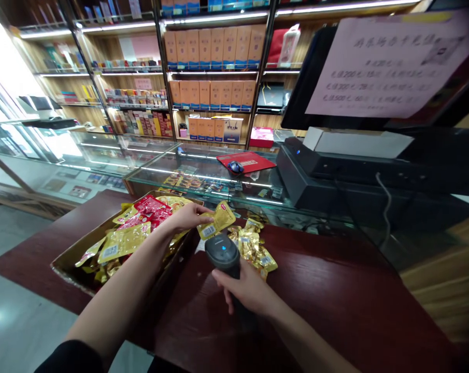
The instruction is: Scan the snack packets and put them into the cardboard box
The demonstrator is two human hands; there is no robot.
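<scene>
Shop interior, lit shelves (218, 17) up at twelve o'clock, glass counter (156, 166) below them, screen (315, 77) with a paper sign (382, 67) taped on at two. Nearest is a dark red table (315, 295) across the bottom.

So how far along? My read is somewhere early: one gold packet (223, 215) is out and up in the air just off centre towards seven o'clock, a smallish heap (250, 246) of gold ones lies on the table at five, and the box (67, 261) at half past eight is pretty well loaded. Can't say if the heap has been scanned, or how deep the box goes, since the left arm covers part of it.

Grip-wise, the left hand (187, 215) has the packet pinched by its near edge, thumb on top. The right hand (247, 290) is wrapped round the scanner (221, 251), which sits just below the packet with a blue light on its head. No idea if the trigger's pressed.

Packet itself: shiny gold, flat, tilted, small red mark at the far end, white barcode patch at the near end, facing up. Most of the box's visible stuff looks similar, plus some red packets (152, 210) on top.
</scene>
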